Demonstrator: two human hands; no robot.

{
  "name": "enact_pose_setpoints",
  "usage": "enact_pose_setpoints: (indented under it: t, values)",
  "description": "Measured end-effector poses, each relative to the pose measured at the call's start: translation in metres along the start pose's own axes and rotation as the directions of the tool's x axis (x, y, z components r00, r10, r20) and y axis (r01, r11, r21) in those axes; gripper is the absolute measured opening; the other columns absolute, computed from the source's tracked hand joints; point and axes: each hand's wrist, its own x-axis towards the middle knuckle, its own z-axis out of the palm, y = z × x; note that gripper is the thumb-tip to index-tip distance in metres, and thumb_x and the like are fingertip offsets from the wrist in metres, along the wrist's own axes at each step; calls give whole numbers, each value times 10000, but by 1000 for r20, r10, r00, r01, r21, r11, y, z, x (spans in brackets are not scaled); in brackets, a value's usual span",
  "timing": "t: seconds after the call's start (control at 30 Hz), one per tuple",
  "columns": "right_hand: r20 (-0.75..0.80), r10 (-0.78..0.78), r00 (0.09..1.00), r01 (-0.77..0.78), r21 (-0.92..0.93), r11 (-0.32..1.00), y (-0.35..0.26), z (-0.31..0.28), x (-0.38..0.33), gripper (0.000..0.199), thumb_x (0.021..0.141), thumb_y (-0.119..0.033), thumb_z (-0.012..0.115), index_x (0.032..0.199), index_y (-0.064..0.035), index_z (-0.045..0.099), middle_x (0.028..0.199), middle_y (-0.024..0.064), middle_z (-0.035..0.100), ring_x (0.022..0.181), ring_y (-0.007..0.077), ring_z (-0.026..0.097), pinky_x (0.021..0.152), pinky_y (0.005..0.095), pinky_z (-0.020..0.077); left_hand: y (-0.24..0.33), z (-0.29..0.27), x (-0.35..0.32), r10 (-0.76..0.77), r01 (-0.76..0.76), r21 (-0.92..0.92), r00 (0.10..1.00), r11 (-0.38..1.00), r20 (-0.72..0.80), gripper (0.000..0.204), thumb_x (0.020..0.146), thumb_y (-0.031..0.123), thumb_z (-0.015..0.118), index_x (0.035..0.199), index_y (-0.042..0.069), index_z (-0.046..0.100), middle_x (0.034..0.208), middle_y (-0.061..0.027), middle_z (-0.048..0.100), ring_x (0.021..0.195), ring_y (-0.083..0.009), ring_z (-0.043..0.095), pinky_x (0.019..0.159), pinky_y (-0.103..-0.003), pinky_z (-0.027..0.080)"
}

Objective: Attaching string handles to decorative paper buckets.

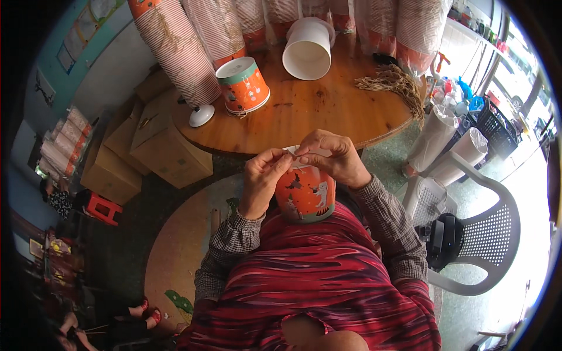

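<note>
Two grips met at the far rim of one orange tub point(305, 196). The tub sat in the lap, on the near side of the wooden tabletop point(316, 117). The left grip point(263, 181) was pinched closed, thumb to finger, and so was the right grip point(339, 158). From so far off, I could not tell what tiny thing, if any, was between the fingertips.

The tub looked light to me, maybe made of thin card. I guessed it was stiff enough to stay round, but a hard squeeze might have dented it. Its smooth sides could be slippery, so the rim seemed the best place for me to take hold, with a soft pinch.

The tabletop's near edge was just past the tub, so there was little room to push it away. On the left of the tabletop stood another orange tub point(243, 90). Farther back, a white tub point(307, 58) lay tipped, its open end facing near. A messy bunch of brown string point(392, 88) lay on the right. Tall stacks of tubs point(181, 58) stood along the far side. Cardboard boxes point(170, 146) sat on the left, and a grey chair point(489, 228) was on the right.
</note>
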Motion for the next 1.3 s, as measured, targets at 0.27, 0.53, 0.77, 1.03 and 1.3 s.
enact_pose_setpoints:
  t: [0.27,0.53,0.77,1.03,1.3]
  values:
    - [-108,34,994,-49,-140,989,-2,9,-2,86,862,-57,652,909,1,611,857,44,630,826,137,609,754,265,481,5,3,0,-18,18,35,1000,999,5,156,925,108,588,1018,-10,627,863,-5,620,826,-67,560,788,-210,438]
    - [-264,12,965,-101,-328,939,-13,3,-7,66,838,-16,616,898,-5,591,844,90,594,811,222,606,724,318,482,1,-3,3,44,-42,-84,999,996,19,130,916,79,588,1023,4,593,962,-63,642,888,-126,606,866,-261,451]
    - [-12,-129,992,112,-431,895,-43,17,-6,163,738,29,658,879,-44,619,918,105,577,902,294,572,773,361,467,4,1,-3,87,-75,-202,995,977,50,134,921,50,584,1047,4,589,968,-46,653,927,-101,611,858,-237,475]
    - [-131,-155,979,109,-306,946,-25,22,-6,95,811,-15,687,886,-37,633,963,79,570,932,220,573,807,320,471,8,16,-10,123,-115,-95,989,989,84,177,924,46,586,1090,-14,573,1048,-49,631,949,-97,604,868,-236,484]
    - [-141,150,979,-91,356,930,-14,37,-7,81,885,-84,653,924,-16,631,1019,23,536,851,92,565,701,246,493,19,5,-8,222,-220,-44,974,974,33,136,922,27,586,1050,-14,574,988,-43,635,895,-97,617,808,-230,505]
